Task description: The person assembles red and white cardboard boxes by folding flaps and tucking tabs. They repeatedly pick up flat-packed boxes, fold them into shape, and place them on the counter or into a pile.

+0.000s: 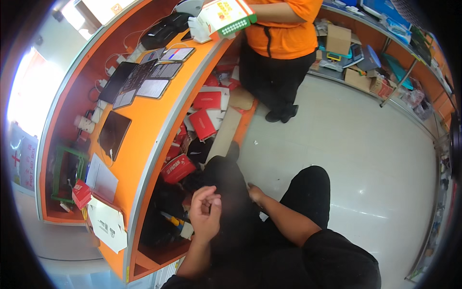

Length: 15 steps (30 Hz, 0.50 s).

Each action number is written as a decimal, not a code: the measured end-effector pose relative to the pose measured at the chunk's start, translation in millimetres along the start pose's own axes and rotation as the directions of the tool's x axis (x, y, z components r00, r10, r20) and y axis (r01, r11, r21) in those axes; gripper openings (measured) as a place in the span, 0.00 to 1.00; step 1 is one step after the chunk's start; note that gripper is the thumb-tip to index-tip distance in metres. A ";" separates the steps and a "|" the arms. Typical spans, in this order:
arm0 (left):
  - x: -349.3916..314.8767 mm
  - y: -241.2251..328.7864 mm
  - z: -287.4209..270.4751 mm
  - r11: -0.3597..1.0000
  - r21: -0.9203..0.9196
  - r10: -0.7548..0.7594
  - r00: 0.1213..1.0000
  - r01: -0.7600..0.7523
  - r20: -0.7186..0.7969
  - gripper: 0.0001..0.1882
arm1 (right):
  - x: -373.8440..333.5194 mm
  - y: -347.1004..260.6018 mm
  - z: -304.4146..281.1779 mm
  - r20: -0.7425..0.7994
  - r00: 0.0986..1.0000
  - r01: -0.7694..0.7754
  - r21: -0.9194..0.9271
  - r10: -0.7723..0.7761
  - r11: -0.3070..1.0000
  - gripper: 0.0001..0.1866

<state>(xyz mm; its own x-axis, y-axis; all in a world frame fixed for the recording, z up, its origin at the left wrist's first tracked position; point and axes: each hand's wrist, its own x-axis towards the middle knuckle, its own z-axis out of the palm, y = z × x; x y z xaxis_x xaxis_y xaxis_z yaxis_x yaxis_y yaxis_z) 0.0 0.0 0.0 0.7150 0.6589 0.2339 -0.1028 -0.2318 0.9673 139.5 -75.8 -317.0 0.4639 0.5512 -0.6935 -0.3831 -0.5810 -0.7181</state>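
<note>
My left hand (206, 211) is raised over my left thigh, its fingers loosely curled and apart from the palm, with nothing visible in it. Close beside it, under the counter, are a red box (178, 168) and a tool with a yellow and blue handle (172, 219). My right hand (256, 194) hangs low between my knees, in front of my dark trouser leg (304, 190). Its fingertips are mostly hidden, and I cannot make out anything in them.
An orange counter (159, 115) with a grey edge runs along my left, bearing phones (153, 88) and a dark tablet (114, 135). Red boxes (203, 124) crowd its lower shelf. A person in an orange shirt (284, 33) stands ahead, by a white-and-green carton (225, 20). Shelves line the right.
</note>
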 end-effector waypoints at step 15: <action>27.5 53.9 -136.3 0.359 0.924 0.788 0.486 0.136 -0.378 0.36 | 31.4 -1.9 -52.6 0.110 0.965 0.254 -0.604 -0.237 0.756 0.21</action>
<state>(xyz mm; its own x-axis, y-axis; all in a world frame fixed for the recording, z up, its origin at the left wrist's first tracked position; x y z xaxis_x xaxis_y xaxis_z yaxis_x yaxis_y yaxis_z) -80.1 103.2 72.0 0.0056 0.4079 0.9130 0.6989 -0.6546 0.2881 196.8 -88.9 -334.3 0.4512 0.7354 -0.5057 0.3107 -0.6606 -0.6835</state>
